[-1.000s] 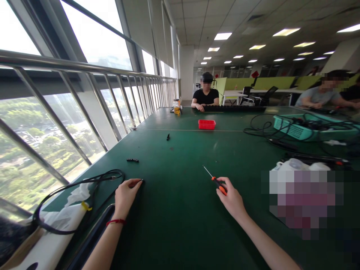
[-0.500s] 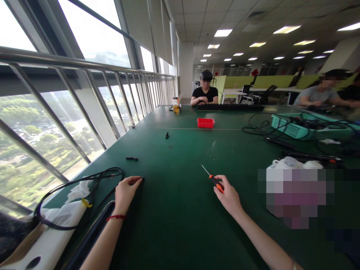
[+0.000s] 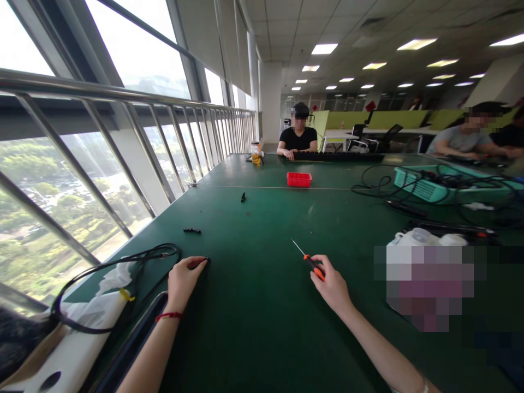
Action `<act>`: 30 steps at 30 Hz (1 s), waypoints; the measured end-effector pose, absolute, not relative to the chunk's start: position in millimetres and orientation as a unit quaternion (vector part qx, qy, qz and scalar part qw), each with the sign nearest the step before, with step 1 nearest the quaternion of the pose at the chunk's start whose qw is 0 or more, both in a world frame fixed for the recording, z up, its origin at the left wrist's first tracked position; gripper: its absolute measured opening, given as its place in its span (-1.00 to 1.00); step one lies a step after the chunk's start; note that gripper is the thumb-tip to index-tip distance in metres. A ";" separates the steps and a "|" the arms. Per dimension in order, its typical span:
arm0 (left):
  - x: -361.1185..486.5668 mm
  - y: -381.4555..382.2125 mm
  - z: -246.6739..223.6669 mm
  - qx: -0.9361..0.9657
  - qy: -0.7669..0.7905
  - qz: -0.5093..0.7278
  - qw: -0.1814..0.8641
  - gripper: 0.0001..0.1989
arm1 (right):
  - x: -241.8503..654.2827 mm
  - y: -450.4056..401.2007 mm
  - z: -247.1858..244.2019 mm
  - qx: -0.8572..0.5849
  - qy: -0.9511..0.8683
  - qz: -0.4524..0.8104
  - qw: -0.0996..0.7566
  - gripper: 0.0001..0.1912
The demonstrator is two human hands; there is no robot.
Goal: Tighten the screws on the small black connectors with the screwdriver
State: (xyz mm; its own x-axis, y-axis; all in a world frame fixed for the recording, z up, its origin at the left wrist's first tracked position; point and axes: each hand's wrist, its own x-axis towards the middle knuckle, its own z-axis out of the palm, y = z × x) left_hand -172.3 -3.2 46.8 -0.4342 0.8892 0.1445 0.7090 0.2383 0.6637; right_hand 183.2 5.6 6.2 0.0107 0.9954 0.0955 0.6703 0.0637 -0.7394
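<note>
My right hand (image 3: 331,281) grips a screwdriver (image 3: 314,267) by its orange and black handle, the thin metal shaft pointing up and to the left above the green table (image 3: 254,327). On the left, my left hand (image 3: 184,278) is closed in a pinch on a small dark piece (image 3: 207,260) that shows just past the fingertips; its kind is too small to make out. A short black part (image 3: 192,231) lies beyond my left hand, and another small black part (image 3: 243,197) sits farther back.
Black cable loops (image 3: 118,256) and a white box-like piece (image 3: 77,338) lie left of my left arm. A red tray (image 3: 299,179) stands farther back. At right are a teal basket (image 3: 421,188) with cables and a white plastic package (image 3: 399,262). A person (image 3: 298,134) sits at the far end.
Both my hands stay almost where they were, with the screwdriver still in the right one. The person at the far end has moved a hand down and to the left.
</note>
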 end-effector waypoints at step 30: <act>-164.2 0.0 51.7 0.499 0.821 0.257 0.104 -0.70 | 184.0 5.8 2.8 -0.622 -0.671 0.244 0.321 -0.74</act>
